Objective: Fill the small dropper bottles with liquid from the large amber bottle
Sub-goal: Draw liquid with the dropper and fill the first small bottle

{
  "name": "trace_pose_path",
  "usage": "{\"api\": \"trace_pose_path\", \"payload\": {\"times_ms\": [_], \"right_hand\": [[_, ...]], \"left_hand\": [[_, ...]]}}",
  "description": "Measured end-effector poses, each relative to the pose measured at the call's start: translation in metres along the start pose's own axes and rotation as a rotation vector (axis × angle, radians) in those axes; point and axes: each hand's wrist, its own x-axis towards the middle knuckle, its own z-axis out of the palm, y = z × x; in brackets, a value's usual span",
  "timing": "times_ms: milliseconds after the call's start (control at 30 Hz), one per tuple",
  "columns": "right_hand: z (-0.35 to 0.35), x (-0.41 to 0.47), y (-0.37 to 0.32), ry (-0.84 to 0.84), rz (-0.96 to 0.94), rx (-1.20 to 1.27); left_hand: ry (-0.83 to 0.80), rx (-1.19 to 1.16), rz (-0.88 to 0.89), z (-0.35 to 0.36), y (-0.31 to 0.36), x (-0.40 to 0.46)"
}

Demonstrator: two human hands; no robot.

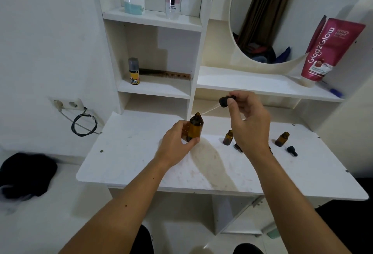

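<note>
The white tabletop [131, 148] is carrying everything. The left hand [175, 142] is gripping the large amber bottle [195, 127], fingers curled round it, probably steadying its open neck. The right hand [249, 120] is pinching the dropper cap [227, 100], its pipette angling toward that neck. Two small dropper bottles [228, 137] are standing uncapped just beside, seemingly awaiting filling.

Large amber bottle [194, 128] upright, uncapped, two small dropper bottles [228, 137] open
</note>
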Motion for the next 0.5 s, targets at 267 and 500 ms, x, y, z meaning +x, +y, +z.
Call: {"api": "trace_pose_path", "payload": {"times_ms": [267, 500], "right_hand": [[0.005, 0.011, -0.003, -0.049, -0.06, -0.082], [0.017, 0.017, -0.002, -0.095, -0.063, -0.084]], "left_hand": [[-0.011, -0.006, -0.025, 0.0, 0.002, 0.001], [-0.017, 0.007, -0.027, -0.001, 0.004, 0.001]]}}
